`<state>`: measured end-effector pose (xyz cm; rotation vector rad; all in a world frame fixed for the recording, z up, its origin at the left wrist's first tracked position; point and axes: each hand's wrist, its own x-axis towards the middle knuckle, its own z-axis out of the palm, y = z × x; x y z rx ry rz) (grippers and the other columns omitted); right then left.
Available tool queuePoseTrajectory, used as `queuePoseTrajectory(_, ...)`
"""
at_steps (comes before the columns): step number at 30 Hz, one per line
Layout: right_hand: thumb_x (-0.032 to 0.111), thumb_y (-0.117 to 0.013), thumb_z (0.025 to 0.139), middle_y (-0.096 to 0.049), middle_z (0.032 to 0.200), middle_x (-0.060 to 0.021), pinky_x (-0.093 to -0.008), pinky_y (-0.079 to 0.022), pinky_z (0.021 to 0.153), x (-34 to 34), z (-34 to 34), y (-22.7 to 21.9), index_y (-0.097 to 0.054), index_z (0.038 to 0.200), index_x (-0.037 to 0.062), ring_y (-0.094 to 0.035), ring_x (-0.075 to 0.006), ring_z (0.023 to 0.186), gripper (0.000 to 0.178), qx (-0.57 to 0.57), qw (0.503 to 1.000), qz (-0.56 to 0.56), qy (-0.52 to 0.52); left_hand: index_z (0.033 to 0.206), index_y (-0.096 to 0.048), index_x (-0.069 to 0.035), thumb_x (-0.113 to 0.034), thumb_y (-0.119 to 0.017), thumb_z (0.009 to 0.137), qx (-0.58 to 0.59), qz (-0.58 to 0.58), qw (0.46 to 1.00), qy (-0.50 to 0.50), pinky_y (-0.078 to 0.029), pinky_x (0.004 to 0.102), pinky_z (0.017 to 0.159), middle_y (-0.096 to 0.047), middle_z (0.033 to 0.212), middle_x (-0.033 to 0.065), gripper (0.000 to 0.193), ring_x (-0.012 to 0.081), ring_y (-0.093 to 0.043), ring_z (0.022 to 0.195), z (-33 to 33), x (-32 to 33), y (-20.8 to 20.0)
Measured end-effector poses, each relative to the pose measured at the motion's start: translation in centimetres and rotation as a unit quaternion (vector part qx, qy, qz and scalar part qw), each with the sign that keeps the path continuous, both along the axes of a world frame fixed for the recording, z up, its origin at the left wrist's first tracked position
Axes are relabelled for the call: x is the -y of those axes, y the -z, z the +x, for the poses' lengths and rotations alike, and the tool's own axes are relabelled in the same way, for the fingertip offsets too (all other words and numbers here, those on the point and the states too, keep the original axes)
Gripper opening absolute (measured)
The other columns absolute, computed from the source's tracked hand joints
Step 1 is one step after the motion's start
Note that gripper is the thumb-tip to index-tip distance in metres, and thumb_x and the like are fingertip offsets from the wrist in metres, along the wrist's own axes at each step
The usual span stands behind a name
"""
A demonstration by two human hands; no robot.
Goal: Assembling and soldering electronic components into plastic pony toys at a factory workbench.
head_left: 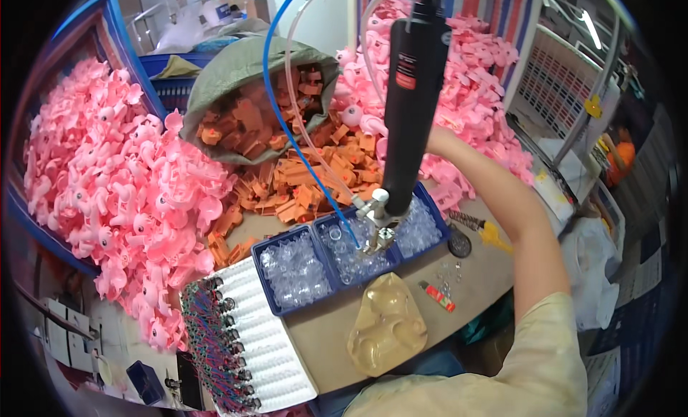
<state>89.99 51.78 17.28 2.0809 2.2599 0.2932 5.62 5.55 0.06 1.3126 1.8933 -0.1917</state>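
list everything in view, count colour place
shells: many, pink, left and back right
blocks: many, orange, back centre
sack: one, green, back
table: one, brown, centre
compartments: three, blue, centre
pieces: many, clear, in compartments
tool: one, black, over compartments
hose: one, blue, upper centre
disc: one, black, right of compartments
tube: one, red, right of holder
holder: one, gold, front centre
tray: one, white, front left
wired parts: many, multicoloured, on tray
right arm: one, bare, right; hand hidden

A tube light (590, 28) is glowing above a white lattice rack (562, 71) while a tan table (322, 349) is standing nearby.
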Motion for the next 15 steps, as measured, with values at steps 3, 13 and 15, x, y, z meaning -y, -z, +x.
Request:
queuePoseTrajectory(3,0.021,-0.052,0.081,-0.063,0.092,-0.0210,-0.0443,-0.051,0.070,-5.6,-3.8,1.1,-0.061,0.100,0.0011,-0.063,-0.0350,0.084,0.028,-0.012,0.978,0.208,0.032,0.134,-0.037,-0.014,-0.025,-0.056,0.090,0.128,-0.074,0.954,0.260,-0.036,0.0447,0.100,-0.050,0.127,0.0155,0.050,0.0351,-0.049,0.116,3.3,-2.0,-8.8)
queuePoseTrajectory(13,0.012,-0.054,0.079,-0.061,0.089,-0.0195,-0.0439,-0.050,0.065,-1.1,-10.8,-0.9,-0.058,0.103,0.0059,-0.061,-0.0355,0.078,0.025,-0.373,0.901,0.187,-0.114,0.101,-0.061,0.000,-0.020,-0.059,0.084,0.212,0.315,0.886,0.265,-0.048,0.0335,0.076,-0.064,0.095,0.0135,0.026,0.0214,-0.063,0.088,29.6,-31.4,-22.9)
queuePoseTrajectory(15,0.014,-0.055,0.080,-0.061,0.080,-0.0154,-0.0418,-0.049,0.060,-0.7,-6.0,-0.5,-0.057,0.108,0.0083,-0.060,-0.0341,0.070,0.029,-0.054,0.976,0.199,-0.065,0.107,-0.056,-0.003,-0.014,-0.060,0.080,0.170,0.490,0.770,0.371,-0.047,0.0397,0.077,-0.060,0.097,0.0132,0.030,0.0309,-0.057,0.091,37.0,-37.1,-21.1)
